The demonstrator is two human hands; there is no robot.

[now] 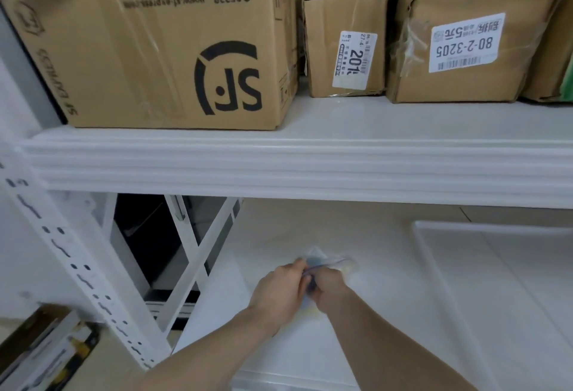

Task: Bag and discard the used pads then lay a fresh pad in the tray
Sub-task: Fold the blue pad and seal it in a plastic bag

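Both of our hands meet low over the floor, left hand [280, 290] and right hand [328, 288] each closed on a crumpled, blurred bag [325, 262] of pads. We see the white tray [434, 254] just right of it, under the shelf [310, 161] of cardboard boxes [148, 49].

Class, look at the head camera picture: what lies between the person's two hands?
In the head view, a crumpled clear bag with pale contents is pinched between the left hand and right hand; nothing else separates them.
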